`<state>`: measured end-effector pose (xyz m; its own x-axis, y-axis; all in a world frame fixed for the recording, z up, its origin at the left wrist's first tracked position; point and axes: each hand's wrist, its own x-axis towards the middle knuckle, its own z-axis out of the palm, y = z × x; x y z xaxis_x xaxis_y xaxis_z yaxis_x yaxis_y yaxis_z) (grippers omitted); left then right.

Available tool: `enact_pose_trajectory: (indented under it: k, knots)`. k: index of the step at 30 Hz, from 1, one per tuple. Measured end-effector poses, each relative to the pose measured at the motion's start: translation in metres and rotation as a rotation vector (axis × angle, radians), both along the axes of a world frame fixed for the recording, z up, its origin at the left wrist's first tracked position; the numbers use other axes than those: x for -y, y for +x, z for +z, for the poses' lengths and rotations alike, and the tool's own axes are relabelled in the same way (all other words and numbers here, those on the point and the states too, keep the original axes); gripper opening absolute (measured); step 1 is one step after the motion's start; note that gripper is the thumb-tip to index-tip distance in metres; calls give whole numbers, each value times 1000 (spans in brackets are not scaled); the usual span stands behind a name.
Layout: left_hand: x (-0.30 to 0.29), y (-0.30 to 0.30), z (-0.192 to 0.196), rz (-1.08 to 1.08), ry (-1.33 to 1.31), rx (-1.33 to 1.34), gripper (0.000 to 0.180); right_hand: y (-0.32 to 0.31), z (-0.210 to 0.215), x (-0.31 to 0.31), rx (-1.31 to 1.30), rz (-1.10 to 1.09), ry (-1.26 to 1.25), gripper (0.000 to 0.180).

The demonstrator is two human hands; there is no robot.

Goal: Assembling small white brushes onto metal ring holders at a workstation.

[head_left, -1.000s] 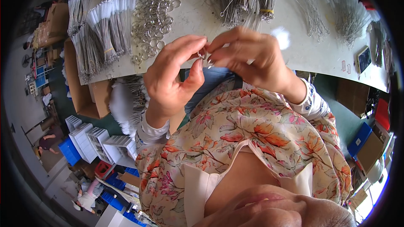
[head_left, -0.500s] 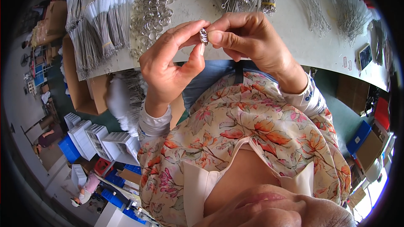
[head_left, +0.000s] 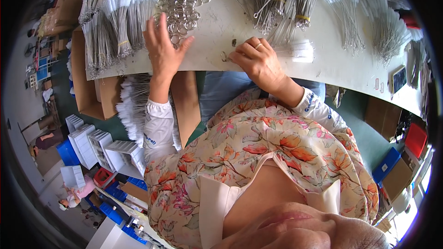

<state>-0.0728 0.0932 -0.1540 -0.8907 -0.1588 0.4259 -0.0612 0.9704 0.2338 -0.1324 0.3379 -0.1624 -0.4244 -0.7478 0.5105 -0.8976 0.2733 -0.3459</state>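
Note:
My left hand (head_left: 164,53) is over the table at the near end of a heap of metal split rings (head_left: 177,16). Its fingers are spread and nothing shows in them. My right hand (head_left: 260,62) lies low over the tabletop, fingers bent and pressed together, with a metal ring (head_left: 224,56) at its fingertips. Just beyond that hand lie a few thin wire brushes (head_left: 302,50) with white bristles, their wires partly hidden behind it. A finger ring (head_left: 258,46) is worn on the right hand.
Bundles of wire brushes (head_left: 122,23) stand left of the heap. More wire bundles (head_left: 304,4) and loose brushes (head_left: 344,14) lie at the back right. A phone-like device (head_left: 399,79) sits by the right edge. A cardboard box (head_left: 90,97) stands below the table's left side.
My hands have parted from the cluster of rings they held together. The left moved left to the heap and spread its fingers; the right came down toward the tabletop with a ring.

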Motion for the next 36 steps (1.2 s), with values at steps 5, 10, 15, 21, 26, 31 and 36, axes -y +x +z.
enact_pose_trajectory:
  k: [5, 10, 15, 21, 26, 31, 36]
  knots:
    - [9, -29, -14, -8, -94, 66, 77, -37, 33, 5, 74, 46, -111, 13]
    - [0, -80, -24, -164, -57, -97, 73, -121, 49, 48, 28, -145, 172, 15]
    - [27, -93, -2, -165, 98, -361, 35, -171, 29, 79, 87, -330, 489, 21]
    - [109, -76, 7, 412, -314, 202, 22, -171, 42, 91, 266, -367, 582, 24]
    - [104, -76, 13, 464, -199, 168, 18, -176, 34, 91, 327, -345, 534, 25]
    - [101, -78, 38, 221, 600, -400, 13, -194, 23, 85, 391, -312, 460, 28]
    - [195, -26, 87, 521, 210, -354, 27, -184, 91, 53, 759, -256, -454, 23]
